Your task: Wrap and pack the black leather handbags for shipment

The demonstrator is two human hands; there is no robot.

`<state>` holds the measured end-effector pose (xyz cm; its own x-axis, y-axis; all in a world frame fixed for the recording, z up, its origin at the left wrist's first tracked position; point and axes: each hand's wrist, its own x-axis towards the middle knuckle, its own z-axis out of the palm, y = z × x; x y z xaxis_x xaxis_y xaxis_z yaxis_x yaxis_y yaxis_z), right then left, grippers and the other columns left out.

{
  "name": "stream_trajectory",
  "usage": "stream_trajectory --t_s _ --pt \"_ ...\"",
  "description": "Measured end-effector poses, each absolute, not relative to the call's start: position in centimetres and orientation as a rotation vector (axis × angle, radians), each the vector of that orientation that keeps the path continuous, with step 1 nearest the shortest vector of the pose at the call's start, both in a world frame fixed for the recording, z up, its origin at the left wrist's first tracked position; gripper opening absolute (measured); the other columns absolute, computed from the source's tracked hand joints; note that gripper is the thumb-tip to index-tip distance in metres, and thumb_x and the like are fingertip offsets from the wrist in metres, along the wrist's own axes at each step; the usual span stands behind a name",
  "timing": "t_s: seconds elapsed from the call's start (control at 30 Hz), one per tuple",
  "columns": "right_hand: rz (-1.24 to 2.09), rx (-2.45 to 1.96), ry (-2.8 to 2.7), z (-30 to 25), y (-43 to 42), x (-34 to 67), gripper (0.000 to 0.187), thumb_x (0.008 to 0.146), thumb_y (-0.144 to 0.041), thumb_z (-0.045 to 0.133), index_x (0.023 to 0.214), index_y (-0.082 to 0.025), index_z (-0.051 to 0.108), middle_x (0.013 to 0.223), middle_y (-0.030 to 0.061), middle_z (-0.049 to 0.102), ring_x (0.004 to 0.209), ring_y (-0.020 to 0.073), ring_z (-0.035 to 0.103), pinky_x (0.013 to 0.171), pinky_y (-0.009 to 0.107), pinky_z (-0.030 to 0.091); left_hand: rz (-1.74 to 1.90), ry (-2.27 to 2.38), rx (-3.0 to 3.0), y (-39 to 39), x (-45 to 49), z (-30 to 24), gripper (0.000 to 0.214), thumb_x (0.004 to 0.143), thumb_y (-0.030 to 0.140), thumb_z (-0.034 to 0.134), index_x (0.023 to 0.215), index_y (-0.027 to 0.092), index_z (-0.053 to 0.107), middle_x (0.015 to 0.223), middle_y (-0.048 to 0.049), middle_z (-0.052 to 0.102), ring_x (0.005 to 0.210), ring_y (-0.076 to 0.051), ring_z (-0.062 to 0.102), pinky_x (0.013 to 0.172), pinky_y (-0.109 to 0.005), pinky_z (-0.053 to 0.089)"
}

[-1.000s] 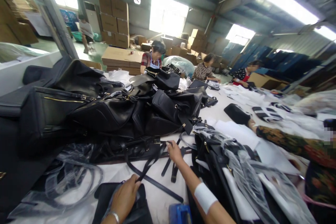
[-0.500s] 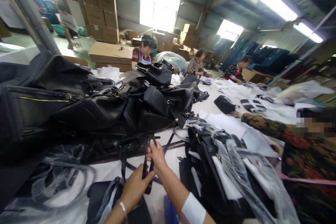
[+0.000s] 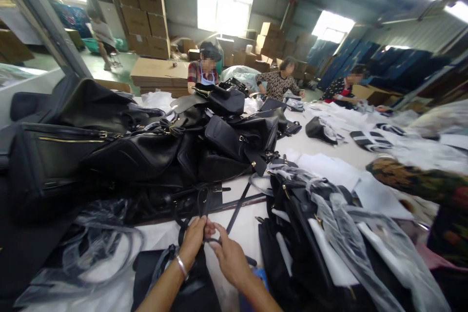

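Note:
My left hand (image 3: 192, 240) is closed around a black strap (image 3: 202, 200) that loops up from the white table (image 3: 321, 148). My right hand (image 3: 227, 255) sits just beside it and pinches the same strap between thumb and fingers. Both hands hover over a flat black bag (image 3: 190, 286) lying at the near edge. More loose black straps (image 3: 237, 209) trail across the table beyond my hands.
A big heap of black leather bags (image 3: 153, 151) fills the left and centre. Bags wrapped in clear plastic (image 3: 321, 224) lie on the right. A co-worker's patterned sleeve (image 3: 413, 180) reaches in from the right. Three other people sit at the far end. Cardboard boxes (image 3: 146, 14) stand behind.
My right hand has drawn back from the strap pile toward me and met my left hand. Both now grip the strap close together near the table's edge.

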<state>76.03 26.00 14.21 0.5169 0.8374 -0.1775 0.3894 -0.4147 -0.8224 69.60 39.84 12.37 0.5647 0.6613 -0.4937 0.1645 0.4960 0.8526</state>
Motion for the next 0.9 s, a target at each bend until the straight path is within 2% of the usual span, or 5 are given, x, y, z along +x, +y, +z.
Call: stream_trajectory --t_s 0.2,0.33,0.47,0.7,0.9 --pt "0.983 -1.882 -0.507 10.7 24.7 71.3 0.03 0.089 -0.05 0.046 0.093 -0.022 0.054 0.07 0.0039 0.062 0.06 0.0182 0.058 0.054 0.027 0.039 0.475 1.192 0.731 39.5 72.6 9.6 0.01 0.078 0.026 0.055 0.075 0.016 0.054 0.064 -0.0015 0.064 0.053 -0.014 0.063 0.056 -0.027 0.05" --pt "1.376 -1.401 0.04 11.3 25.0 69.9 0.05 0.073 -0.07 0.054 0.092 -0.024 0.046 0.057 -0.0092 0.043 0.035 0.0055 0.025 0.034 0.018 0.02 0.585 1.267 0.603 38.8 74.1 8.6 0.018 0.081 0.028 0.05 0.065 0.02 0.045 0.05 0.0057 0.05 0.041 -0.01 0.051 0.046 -0.022 0.042" --pt "1.317 -1.442 0.04 12.3 25.2 69.7 0.056 0.068 -0.073 0.058 0.09 -0.024 0.044 0.05 -0.0116 0.041 0.031 0.0051 0.023 0.029 0.017 0.013 0.566 1.196 0.587 38.9 74.5 8.7 0.029 0.083 0.033 0.05 0.06 0.023 0.036 0.048 0.0057 0.045 0.041 -0.01 0.05 0.048 -0.024 0.045" --pt "0.893 -1.761 -0.054 10.1 24.3 74.2 0.057 0.071 -0.078 0.045 0.086 -0.023 0.049 0.048 -0.0095 0.038 0.035 0.0095 0.033 0.035 0.021 0.023 0.387 1.1 1.01 40.6 72.1 9.2 0.037 0.077 0.05 0.063 0.091 0.016 0.058 0.096 -0.0137 0.069 0.089 -0.028 0.068 0.08 -0.042 0.053" --pt "0.661 -1.87 -0.344 10.9 23.0 77.4 0.045 0.08 -0.067 0.049 0.086 -0.023 0.057 0.056 -0.0037 0.05 0.054 0.0155 0.049 0.051 0.026 0.036 0.406 1.095 1.448 39.9 70.2 10.1 0.054 0.086 0.035 0.053 0.131 0.008 0.04 0.146 -0.0234 0.04 0.14 -0.03 0.031 0.116 -0.046 0.022"
